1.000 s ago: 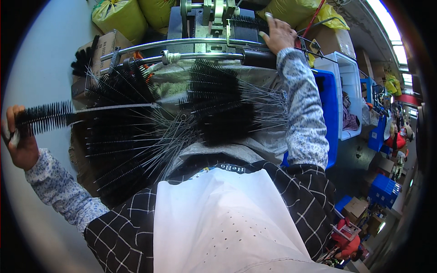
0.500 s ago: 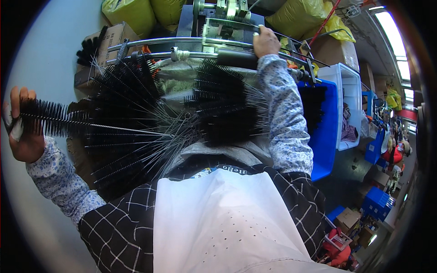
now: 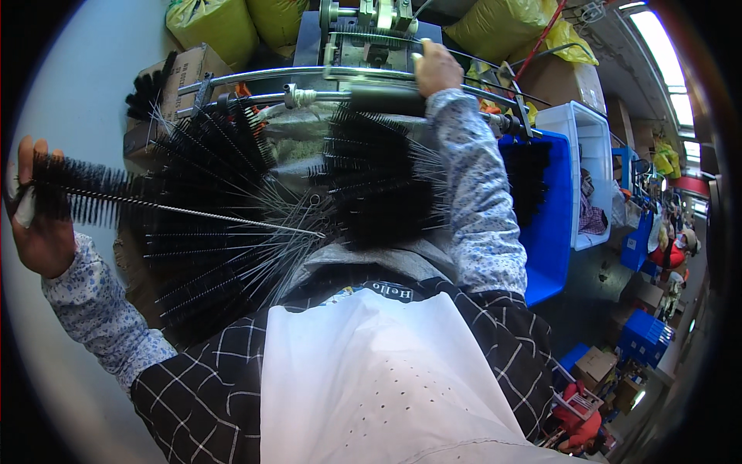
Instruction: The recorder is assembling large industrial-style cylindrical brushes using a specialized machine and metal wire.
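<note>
While a black wire brush (image 3: pixel 116 199) was held out to the side in the left hand (image 3: pixel 39 224), closed around its bristles, the right hand (image 3: pixel 437 68) was closed on a machine (image 3: pixel 363 35) bar.

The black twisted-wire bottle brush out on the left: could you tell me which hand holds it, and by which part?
The left hand holds the black twisted-wire bottle brush by its bristled head end; its bare wire stem points away, free.

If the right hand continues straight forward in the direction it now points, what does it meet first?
Probably the grey metal machine. The right hand reaches up and away from the person, over the curved metal rail, and the machine lies just beyond its fingers. Depth is unclear, so it may already touch it.
</note>
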Demonstrator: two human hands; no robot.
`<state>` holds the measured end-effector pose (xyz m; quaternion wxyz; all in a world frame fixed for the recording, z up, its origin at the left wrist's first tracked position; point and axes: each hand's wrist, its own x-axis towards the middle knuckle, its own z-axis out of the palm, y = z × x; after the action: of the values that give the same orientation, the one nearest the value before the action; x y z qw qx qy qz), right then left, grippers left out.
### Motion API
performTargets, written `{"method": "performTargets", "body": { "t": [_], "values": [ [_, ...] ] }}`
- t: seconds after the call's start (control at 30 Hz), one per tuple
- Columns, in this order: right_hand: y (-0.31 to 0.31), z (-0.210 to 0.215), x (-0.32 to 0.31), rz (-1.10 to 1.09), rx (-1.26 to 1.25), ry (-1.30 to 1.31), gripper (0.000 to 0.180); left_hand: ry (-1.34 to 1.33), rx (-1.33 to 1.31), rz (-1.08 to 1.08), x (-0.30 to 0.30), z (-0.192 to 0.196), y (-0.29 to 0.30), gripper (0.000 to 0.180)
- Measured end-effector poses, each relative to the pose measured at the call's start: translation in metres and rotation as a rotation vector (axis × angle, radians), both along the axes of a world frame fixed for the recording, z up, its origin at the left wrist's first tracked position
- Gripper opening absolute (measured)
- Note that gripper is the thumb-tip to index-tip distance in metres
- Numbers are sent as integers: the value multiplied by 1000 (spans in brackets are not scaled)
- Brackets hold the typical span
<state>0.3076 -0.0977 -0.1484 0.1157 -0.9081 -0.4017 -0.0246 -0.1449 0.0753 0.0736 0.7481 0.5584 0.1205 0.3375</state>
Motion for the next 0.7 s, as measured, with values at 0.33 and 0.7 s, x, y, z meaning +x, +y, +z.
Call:
{"method": "performTargets", "body": {
  "t": [0.33,0.7],
  "values": [
    [-73,14,117,43,35,225,36,-59,70,71,6,-27,33,52],
    [-156,93,100,368,36,795,32,97,257,-300,142,-63,-21,37]
  ]
}}
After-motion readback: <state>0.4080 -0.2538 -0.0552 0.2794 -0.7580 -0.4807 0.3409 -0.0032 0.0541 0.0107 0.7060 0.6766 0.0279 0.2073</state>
